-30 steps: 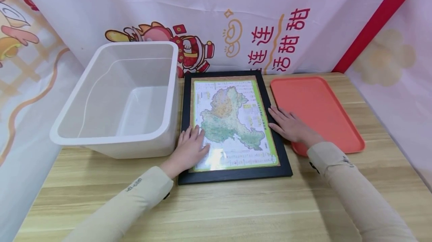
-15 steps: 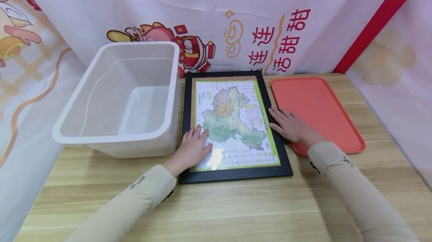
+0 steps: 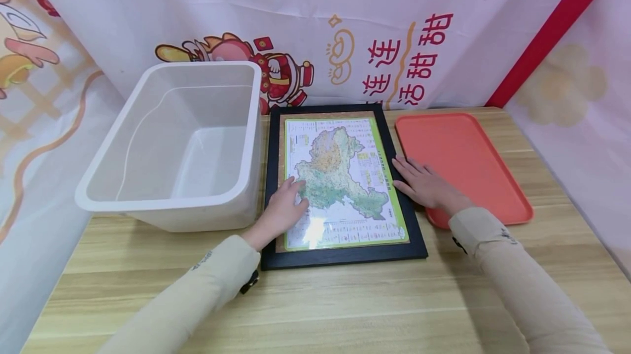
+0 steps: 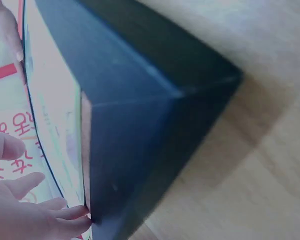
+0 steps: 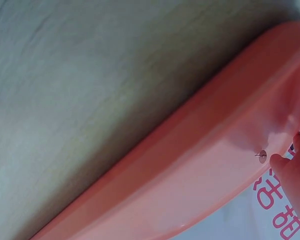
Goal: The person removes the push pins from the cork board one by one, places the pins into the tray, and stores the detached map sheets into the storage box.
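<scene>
A black frame lies flat on the table with a cork-like backing. Inside it is a green-bordered map under a glossy surface. My left hand is over the map's left side, fingers loosely bent and spread; in the left wrist view its fingertips are at the map's edge, beside the frame's inner border. My right hand lies with straight fingers on the frame's right border, its wrist over the orange-red tray. A small tack-like round piece with a thin spike lies on the tray in the right wrist view.
A deep white plastic tub stands directly left of the frame. The tray lies to the right, close to the frame. A printed cloth hangs behind the wooden table and along both sides.
My left hand has shifted slightly right and its fingers have bent more, lifting from the frame's left border. The right hand and the frame have stayed in place.
</scene>
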Available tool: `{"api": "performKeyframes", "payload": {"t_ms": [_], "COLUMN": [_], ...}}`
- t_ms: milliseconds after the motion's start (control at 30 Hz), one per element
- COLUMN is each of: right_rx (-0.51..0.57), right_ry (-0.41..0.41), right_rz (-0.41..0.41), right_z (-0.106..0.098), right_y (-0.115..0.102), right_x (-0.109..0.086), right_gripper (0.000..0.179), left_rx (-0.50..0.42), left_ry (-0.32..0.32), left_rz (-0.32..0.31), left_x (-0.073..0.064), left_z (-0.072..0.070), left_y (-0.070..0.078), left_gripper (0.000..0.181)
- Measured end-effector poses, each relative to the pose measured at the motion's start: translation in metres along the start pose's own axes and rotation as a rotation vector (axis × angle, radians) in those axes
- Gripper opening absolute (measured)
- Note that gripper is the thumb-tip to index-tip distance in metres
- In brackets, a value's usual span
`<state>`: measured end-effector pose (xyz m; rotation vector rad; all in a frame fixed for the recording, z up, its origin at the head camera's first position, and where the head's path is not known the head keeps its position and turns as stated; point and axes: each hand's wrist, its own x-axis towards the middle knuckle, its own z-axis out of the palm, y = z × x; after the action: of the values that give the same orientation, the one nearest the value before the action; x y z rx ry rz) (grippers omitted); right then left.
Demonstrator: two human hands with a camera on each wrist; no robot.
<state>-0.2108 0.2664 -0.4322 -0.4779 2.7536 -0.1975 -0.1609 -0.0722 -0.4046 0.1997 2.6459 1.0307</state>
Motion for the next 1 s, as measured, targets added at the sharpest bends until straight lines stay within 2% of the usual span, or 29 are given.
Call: {"api": "performKeyframes", "payload": {"t_ms": [233,500,800,1000], "right_rx": [-0.008,-0.001,0.009,0.005], "right_ry": [0.005,0.005,0.016,0.012], "right_rz": [0.002,0.011,0.009,0.008], "right_z": [0.001,0.001,0.002,0.002], "right_y": [0.0,-0.001,-0.001,-0.002], "right_x": [0.001,0.0,0.0,0.0], "right_gripper": [0.07,0.07,0.07,0.071], "left_rx": [-0.139,-0.16,-0.334,-0.466], "left_ry": [0.05,0.13,0.217,0.198], "left_rz": [-0.065,-0.056,-0.078,-0.103], "left_x": [0.006,0.009,0.008,0.003], "left_z": [-0.007,-0.01,-0.018,-0.023], "left_y": [0.001,0.001,0.004,0.01], "left_gripper": [0.056,0.072,0.077,0.079]}}
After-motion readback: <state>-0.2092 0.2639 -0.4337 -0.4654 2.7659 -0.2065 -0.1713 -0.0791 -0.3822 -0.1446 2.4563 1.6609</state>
